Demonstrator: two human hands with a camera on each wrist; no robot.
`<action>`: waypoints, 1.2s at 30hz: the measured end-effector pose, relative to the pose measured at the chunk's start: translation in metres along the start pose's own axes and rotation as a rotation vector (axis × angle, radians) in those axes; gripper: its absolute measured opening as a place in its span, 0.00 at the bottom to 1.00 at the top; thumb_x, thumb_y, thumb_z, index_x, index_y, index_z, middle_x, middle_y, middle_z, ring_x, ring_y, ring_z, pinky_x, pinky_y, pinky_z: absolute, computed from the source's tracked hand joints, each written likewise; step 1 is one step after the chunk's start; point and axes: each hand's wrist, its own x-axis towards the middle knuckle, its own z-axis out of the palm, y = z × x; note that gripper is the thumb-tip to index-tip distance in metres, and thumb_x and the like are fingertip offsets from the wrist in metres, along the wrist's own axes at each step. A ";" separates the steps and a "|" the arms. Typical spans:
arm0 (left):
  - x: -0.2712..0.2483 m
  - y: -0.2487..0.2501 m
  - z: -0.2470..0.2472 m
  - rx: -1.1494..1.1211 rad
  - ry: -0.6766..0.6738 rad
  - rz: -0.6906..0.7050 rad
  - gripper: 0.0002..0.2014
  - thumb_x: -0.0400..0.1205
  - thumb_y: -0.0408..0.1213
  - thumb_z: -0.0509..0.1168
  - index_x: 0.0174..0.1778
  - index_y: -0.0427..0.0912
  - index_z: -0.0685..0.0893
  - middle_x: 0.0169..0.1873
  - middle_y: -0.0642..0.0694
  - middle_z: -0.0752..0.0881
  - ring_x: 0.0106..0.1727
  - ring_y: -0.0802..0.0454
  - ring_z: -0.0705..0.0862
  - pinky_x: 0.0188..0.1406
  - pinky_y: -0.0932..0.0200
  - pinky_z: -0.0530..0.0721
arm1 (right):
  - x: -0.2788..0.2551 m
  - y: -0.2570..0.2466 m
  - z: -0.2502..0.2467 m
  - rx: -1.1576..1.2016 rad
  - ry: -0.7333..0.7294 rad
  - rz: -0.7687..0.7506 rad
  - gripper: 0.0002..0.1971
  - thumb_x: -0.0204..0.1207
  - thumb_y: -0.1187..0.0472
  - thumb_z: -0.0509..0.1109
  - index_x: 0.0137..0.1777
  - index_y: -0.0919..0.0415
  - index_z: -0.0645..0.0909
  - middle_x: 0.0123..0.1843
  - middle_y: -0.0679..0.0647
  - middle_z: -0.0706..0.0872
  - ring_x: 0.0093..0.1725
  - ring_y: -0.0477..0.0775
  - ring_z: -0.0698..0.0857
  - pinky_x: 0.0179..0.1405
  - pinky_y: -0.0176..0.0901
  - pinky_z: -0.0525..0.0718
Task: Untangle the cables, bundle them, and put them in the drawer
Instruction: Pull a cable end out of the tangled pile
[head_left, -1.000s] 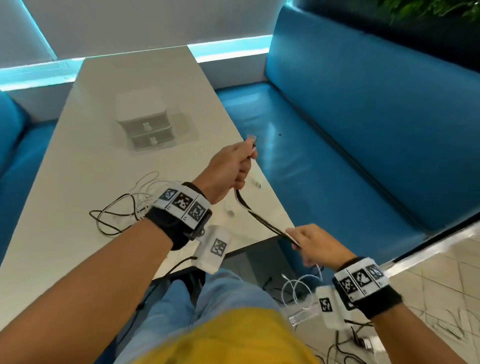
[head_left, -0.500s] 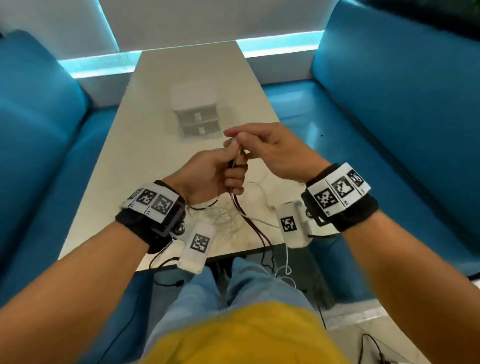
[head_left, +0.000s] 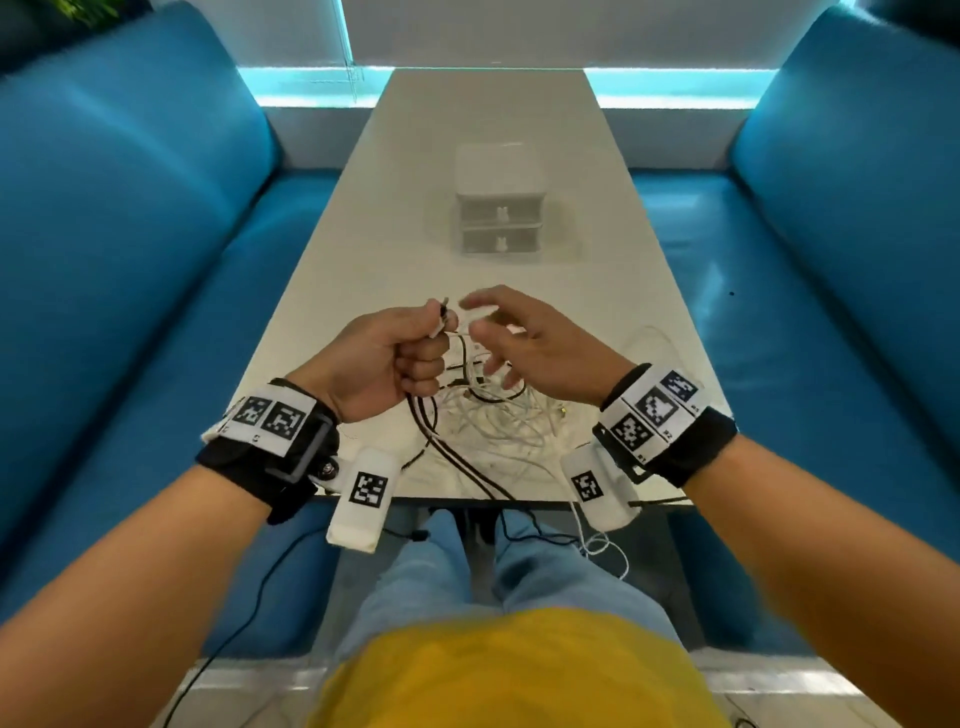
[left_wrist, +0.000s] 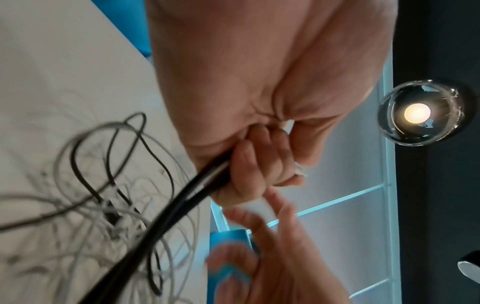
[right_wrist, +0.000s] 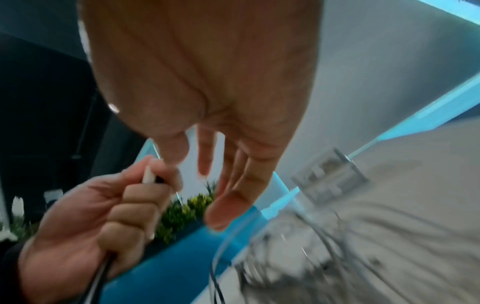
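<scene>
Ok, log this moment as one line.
left hand: grips black cable | right hand: open, empty | drawer unit: closed

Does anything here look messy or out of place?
Yes: a tangle of white and black cables sprawls at the table's near edge, some strands dangling off it. The left hand grips a doubled black cable.

Our two hands, close together

Our left hand (head_left: 387, 356) is curled into a fist, thumb on top, and our right hand (head_left: 524, 345) sits just beside it with fingers (right_wrist: 228, 203) loose and spread, holding nothing. Both arms reach forward, and each wrist wears a black band.
</scene>
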 end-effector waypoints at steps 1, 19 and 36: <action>-0.004 -0.001 -0.008 0.001 0.011 -0.011 0.11 0.83 0.47 0.58 0.41 0.45 0.79 0.28 0.51 0.53 0.26 0.56 0.53 0.23 0.64 0.56 | 0.000 0.007 0.003 -0.076 -0.125 0.062 0.12 0.83 0.52 0.64 0.64 0.52 0.79 0.49 0.50 0.84 0.43 0.52 0.88 0.40 0.45 0.89; -0.015 -0.007 -0.028 -0.026 0.182 0.018 0.07 0.80 0.45 0.63 0.41 0.47 0.76 0.23 0.54 0.57 0.26 0.56 0.53 0.25 0.62 0.55 | 0.080 0.024 -0.013 -0.592 0.126 0.070 0.12 0.79 0.63 0.64 0.54 0.57 0.89 0.57 0.53 0.89 0.56 0.54 0.85 0.60 0.42 0.79; 0.007 -0.006 -0.031 0.019 0.352 0.000 0.08 0.84 0.36 0.63 0.39 0.48 0.77 0.25 0.53 0.58 0.24 0.57 0.55 0.25 0.61 0.54 | 0.131 0.065 0.023 -1.031 -0.069 0.171 0.10 0.71 0.53 0.71 0.50 0.54 0.86 0.48 0.57 0.87 0.41 0.60 0.83 0.39 0.42 0.78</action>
